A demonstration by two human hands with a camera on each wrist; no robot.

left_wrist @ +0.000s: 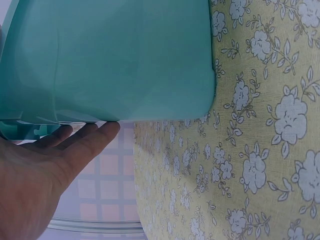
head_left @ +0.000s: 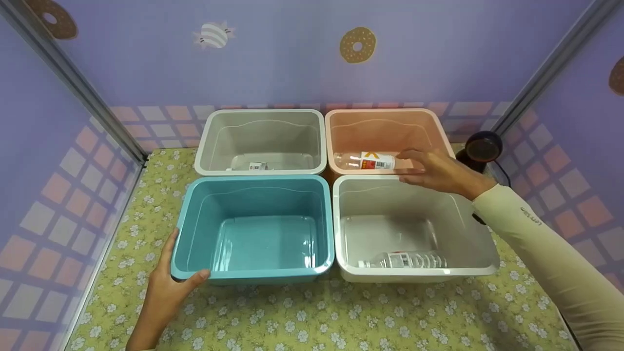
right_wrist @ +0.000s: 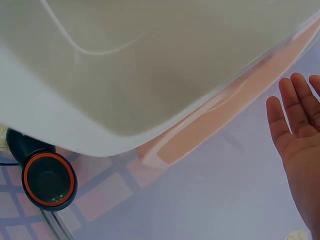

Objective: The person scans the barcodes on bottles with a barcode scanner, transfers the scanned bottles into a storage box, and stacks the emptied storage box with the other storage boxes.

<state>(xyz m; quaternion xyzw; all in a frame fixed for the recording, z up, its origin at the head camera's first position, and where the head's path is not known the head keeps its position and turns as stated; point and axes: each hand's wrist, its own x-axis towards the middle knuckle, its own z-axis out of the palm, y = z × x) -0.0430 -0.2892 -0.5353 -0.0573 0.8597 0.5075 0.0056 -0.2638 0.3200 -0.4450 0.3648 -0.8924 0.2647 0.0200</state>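
In the head view my left hand [head_left: 168,280] rests against the near left corner of a blue plastic tub [head_left: 253,276]. Its thumb lies at the front rim, and the left wrist view shows straight fingers [left_wrist: 95,141] touching the outer wall under the rim. My right hand [head_left: 436,168] hovers over the boundary of the peach tub [head_left: 380,113] and the near grey tub [head_left: 414,276], holding nothing, fingers extended. A clear plastic bottle with a white, red and orange label [head_left: 378,161] lies in the peach tub, just left of the right fingertips.
A second clear bottle [head_left: 409,260] lies in the near grey tub. The far left grey tub [head_left: 261,113] holds a partly hidden item with a white label [head_left: 258,166]. A dark round device [head_left: 482,146] stands right of the tubs. Patterned walls enclose the flowered tablecloth [head_left: 292,317].
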